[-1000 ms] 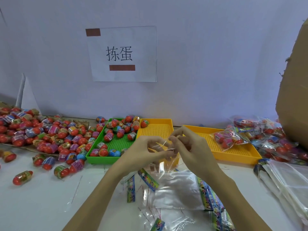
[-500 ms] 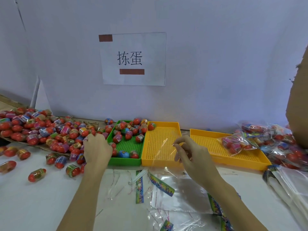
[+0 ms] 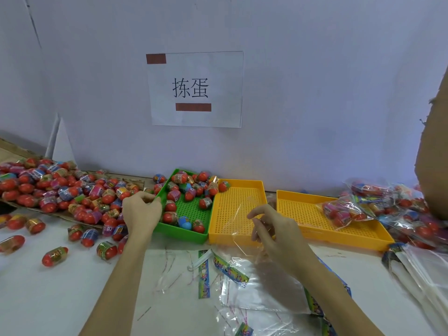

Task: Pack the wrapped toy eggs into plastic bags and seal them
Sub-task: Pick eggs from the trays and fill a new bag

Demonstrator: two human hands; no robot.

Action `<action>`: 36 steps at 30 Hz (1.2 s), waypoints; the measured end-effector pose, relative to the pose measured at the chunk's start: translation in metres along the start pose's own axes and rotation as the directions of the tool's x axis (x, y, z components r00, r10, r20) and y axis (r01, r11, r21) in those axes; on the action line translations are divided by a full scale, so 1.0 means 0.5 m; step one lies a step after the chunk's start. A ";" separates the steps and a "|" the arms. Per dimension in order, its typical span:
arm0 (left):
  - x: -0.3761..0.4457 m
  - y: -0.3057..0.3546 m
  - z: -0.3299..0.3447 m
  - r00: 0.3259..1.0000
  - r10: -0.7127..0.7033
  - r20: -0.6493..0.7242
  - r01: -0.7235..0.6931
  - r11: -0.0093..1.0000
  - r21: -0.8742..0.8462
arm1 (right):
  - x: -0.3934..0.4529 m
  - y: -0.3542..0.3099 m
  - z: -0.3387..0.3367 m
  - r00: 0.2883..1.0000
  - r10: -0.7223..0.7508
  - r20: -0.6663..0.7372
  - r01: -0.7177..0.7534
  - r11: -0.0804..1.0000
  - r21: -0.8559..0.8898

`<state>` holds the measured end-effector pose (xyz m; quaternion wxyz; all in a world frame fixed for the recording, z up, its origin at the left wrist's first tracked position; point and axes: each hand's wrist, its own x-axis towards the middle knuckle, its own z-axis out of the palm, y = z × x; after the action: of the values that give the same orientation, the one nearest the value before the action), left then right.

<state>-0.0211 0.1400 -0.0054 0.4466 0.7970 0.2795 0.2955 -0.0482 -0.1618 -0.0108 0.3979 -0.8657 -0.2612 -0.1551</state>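
Note:
Wrapped toy eggs, red with coloured foil, lie in a big heap (image 3: 55, 192) at the left, and more sit in the green tray (image 3: 191, 230). My left hand (image 3: 141, 213) is palm down at the green tray's left rim, fingers curled over the eggs there; what lies under the palm is hidden. My right hand (image 3: 274, 229) pinches the top of a clear plastic bag (image 3: 242, 218), holding it up in front of the middle yellow tray (image 3: 236, 187), which has nothing in it.
A second yellow tray (image 3: 312, 212) holds a filled bag (image 3: 341, 212), with more filled bags (image 3: 400, 202) behind it. Flat clear bags with printed header strips (image 3: 261, 292) lie near me, and a bag stack (image 3: 426, 270) is at right. Loose eggs (image 3: 54, 255) dot the table's left side.
My left hand let go of the bag, reached left to the egg heap, then shifted to the green tray's rim. My right hand keeps the bag and has sunk slightly.

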 end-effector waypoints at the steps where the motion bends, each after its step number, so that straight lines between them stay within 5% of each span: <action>1: -0.002 0.007 0.001 1.000 0.010 -0.020 -0.010 0.999 -0.030 | 0.000 0.000 -0.001 1.000 -0.001 -0.002 0.001 1.000 0.001; 15: 0.010 0.074 -0.012 0.997 -0.005 -0.074 -0.011 0.978 -0.210 | -0.001 0.002 -0.013 0.999 0.016 -0.042 -0.016 1.000 0.011; 24: -0.052 0.192 0.037 0.930 0.359 -0.073 -0.355 0.933 0.058 | 0.002 0.016 -0.014 0.967 0.145 -0.209 -0.131 0.988 0.082; 31: -0.120 0.276 0.096 0.765 0.642 0.055 -0.631 0.729 0.265 | 0.006 0.025 -0.020 0.944 0.193 -0.269 -0.169 0.979 0.110; 36: -0.177 0.307 0.135 0.540 0.803 0.253 -0.804 0.402 0.438 | 0.008 0.029 -0.028 0.900 0.260 -0.350 -0.231 0.965 0.122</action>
<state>-0.0039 -0.0281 0.0810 0.0234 0.9188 -0.0711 0.3876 -0.0372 -0.1791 -0.0088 0.4886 -0.8321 -0.0779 -0.2506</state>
